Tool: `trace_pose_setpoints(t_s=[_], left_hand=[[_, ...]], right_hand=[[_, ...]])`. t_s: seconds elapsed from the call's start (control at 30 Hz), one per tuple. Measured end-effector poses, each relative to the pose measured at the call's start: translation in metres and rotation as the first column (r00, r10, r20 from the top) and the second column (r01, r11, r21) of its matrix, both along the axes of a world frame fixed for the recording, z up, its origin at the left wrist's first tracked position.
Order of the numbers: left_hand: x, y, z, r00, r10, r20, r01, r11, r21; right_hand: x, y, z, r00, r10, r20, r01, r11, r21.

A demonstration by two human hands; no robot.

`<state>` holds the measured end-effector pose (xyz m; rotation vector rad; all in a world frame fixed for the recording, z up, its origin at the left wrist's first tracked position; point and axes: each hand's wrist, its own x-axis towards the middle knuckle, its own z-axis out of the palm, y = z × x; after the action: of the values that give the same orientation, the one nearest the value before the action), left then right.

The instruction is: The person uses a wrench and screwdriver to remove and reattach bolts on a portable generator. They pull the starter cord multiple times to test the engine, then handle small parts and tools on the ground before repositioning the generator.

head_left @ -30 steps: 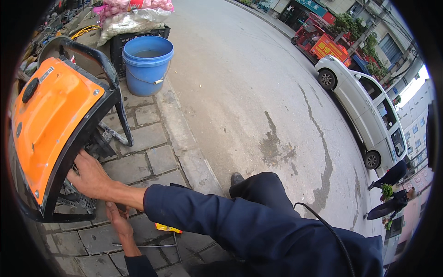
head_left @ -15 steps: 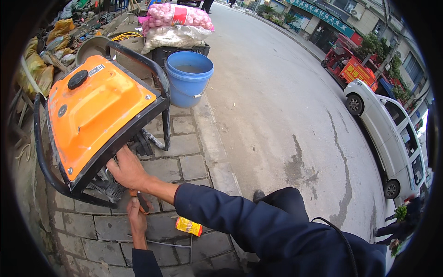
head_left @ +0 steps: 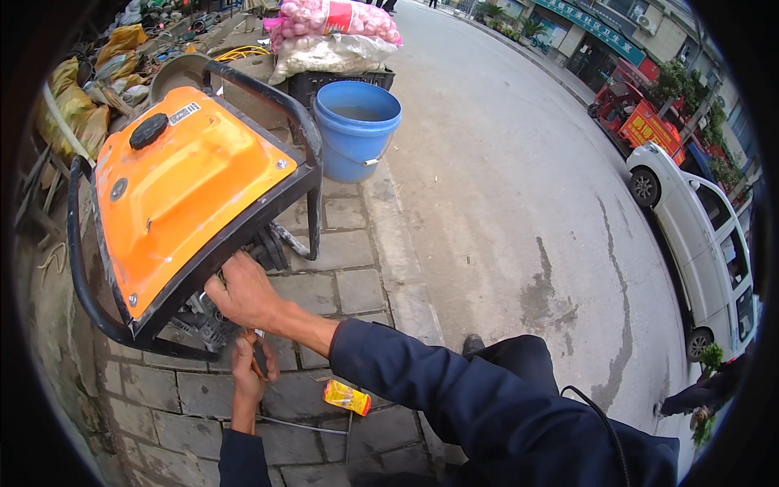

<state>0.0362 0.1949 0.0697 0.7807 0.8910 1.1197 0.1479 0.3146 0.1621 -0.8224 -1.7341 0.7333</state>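
An orange-topped portable generator [head_left: 191, 195] in a black tube frame stands tilted at the left. My right hand [head_left: 247, 294] is closed against the engine parts under the orange tank. Its fingertips are hidden there, so what they grip cannot be made out. Just below it, my left hand [head_left: 247, 367] is wrapped round pliers [head_left: 260, 359] with orange and dark handles, near the engine's lower corner. Where the jaws point is hard to see. A yellow-and-red packet [head_left: 347, 397] and a thin metal rod [head_left: 300, 424] lie on the paving beside my left forearm.
Beyond the generator stand a blue bucket of water [head_left: 357, 134] and a black crate [head_left: 300, 87] bearing a white sack [head_left: 329, 57] and a pink net sack [head_left: 357, 23]. Scrap and yellow bags [head_left: 77, 109] are heaped at the far left. A white van [head_left: 690, 235] stands across the road.
The view has shifted, so the scene sits farther right. My left hand and the pliers have turned slightly and now sit a little lower from my right hand, which stays at the engine.
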Motion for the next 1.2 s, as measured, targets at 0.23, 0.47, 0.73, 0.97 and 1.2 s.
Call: trace_pose_setpoints(t_s=[0.23, 0.47, 0.73, 0.97, 1.2], left_hand=[[-0.024, -0.004, 0.015, 0.989, -0.084, -0.119, 0.075, 0.994, -0.078], [-0.044, -0.007, 0.037, 0.949, -0.189, -0.251, 0.150, 0.975, -0.166], [-0.054, -0.008, 0.059, 0.922, -0.222, -0.319, 0.160, 0.964, -0.211], [-0.062, -0.008, 0.070, 0.881, -0.246, -0.404, 0.149, 0.955, -0.256], [-0.056, -0.010, 0.046, 0.956, -0.199, -0.216, 0.162, 0.970, -0.181]], right_hand=[[-0.001, 0.002, -0.003, 0.999, -0.017, -0.029, 0.018, 0.999, 0.030], [-0.004, 0.000, 0.000, 0.997, -0.028, -0.068, 0.030, 0.999, 0.029], [-0.005, -0.004, 0.002, 0.999, -0.036, -0.036, 0.035, 0.999, -0.028], [-0.008, -0.002, -0.003, 0.997, -0.064, -0.052, 0.061, 0.997, -0.054], [-0.004, -0.002, -0.001, 0.998, -0.026, -0.049, 0.024, 0.999, -0.046]])
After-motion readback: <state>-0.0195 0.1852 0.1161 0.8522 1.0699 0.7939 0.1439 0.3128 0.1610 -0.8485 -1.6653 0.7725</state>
